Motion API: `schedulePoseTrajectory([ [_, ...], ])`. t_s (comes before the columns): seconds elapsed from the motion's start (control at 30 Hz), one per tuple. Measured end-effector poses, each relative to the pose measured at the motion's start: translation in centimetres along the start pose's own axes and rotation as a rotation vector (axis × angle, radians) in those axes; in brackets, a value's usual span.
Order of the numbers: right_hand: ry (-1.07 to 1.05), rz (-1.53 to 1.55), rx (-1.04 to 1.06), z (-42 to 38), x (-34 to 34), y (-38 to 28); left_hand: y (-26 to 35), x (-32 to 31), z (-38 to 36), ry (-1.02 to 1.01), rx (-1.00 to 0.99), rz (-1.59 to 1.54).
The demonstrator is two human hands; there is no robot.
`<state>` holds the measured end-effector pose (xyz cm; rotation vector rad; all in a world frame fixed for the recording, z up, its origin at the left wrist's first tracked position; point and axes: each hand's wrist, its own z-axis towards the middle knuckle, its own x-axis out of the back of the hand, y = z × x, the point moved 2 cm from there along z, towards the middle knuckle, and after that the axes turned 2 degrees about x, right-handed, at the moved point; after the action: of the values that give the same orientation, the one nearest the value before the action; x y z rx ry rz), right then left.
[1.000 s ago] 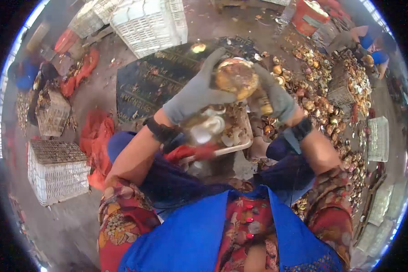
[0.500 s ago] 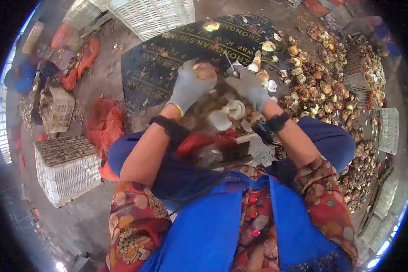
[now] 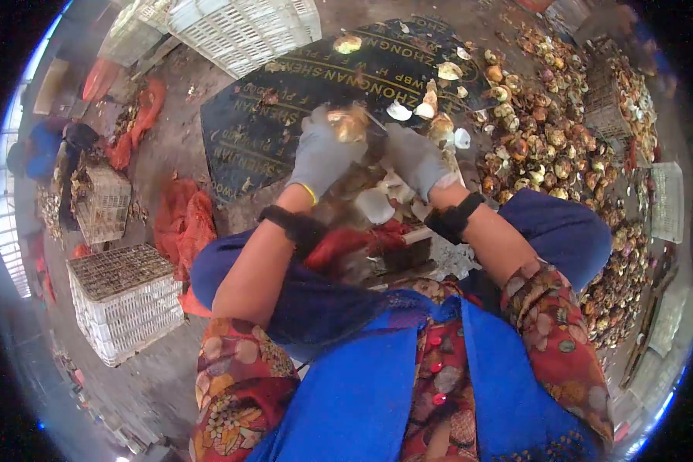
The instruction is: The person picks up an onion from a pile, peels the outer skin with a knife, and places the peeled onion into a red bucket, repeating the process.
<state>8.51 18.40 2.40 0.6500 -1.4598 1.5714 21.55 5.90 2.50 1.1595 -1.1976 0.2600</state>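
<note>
My left hand (image 3: 325, 156), in a grey glove, is closed around a brown-skinned onion (image 3: 348, 125). Close beside it, my gloved right hand (image 3: 417, 158) grips a small knife (image 3: 375, 121), its thin blade pointing toward the onion. The handle is hidden in my fingers. White peeled pieces (image 3: 374, 206) lie below and between my hands, in front of my lap. Beyond the hands a dark printed plywood board (image 3: 285, 100) lies on the floor, with an onion (image 3: 347, 44) and several scraps of peel on it.
A large heap of onions (image 3: 550, 138) spreads to my right. White plastic crates stand at the left (image 3: 127, 316), at the top (image 3: 242, 31) and at the far right (image 3: 667, 202). A red mesh bag (image 3: 185, 223) lies left of my knee.
The knife in my right hand has swung from pointing up and away to lying close by the onion. The onion stays in my left hand; the whole view has shifted slightly.
</note>
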Motion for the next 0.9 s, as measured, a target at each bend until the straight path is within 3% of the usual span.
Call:
schedulePoseTrajectory([
  [0.13,0.212,0.254,-0.078,-0.4,0.5,1.4,-0.3,-0.2,-0.3,0.018,-0.005,-0.002],
  [0.27,0.22,0.496,-0.168,0.2,1.2,-0.3,-0.3,0.0,-0.5,0.019,-0.029,-0.024],
  [0.33,0.457,0.055,0.291,0.0,1.1,-1.0,0.2,0.3,-0.6,0.018,-0.02,-0.044],
  [0.47,0.391,-0.005,0.323,0.3,1.6,-2.5,-0.1,0.2,-0.6,-0.03,0.03,-0.063],
  [0.53,0.247,0.187,0.191,0.5,0.9,-2.1,-0.1,0.2,-0.5,-0.027,0.03,-0.071],
  [0.57,0.245,0.187,0.188,0.2,0.3,-1.6,-0.1,0.1,-0.4,-0.026,0.023,-0.077],
  [0.63,0.034,0.109,0.01,-0.2,-1.9,0.2,0.0,0.2,-0.5,-0.027,0.019,-0.082],
  [0.77,0.057,0.075,-0.011,-0.2,-4.4,1.7,-0.2,0.1,-0.3,-0.037,0.015,-0.046],
  [0.9,0.112,0.127,0.109,0.2,-2.0,0.3,-0.1,0.0,-0.3,-0.018,0.014,-0.063],
])
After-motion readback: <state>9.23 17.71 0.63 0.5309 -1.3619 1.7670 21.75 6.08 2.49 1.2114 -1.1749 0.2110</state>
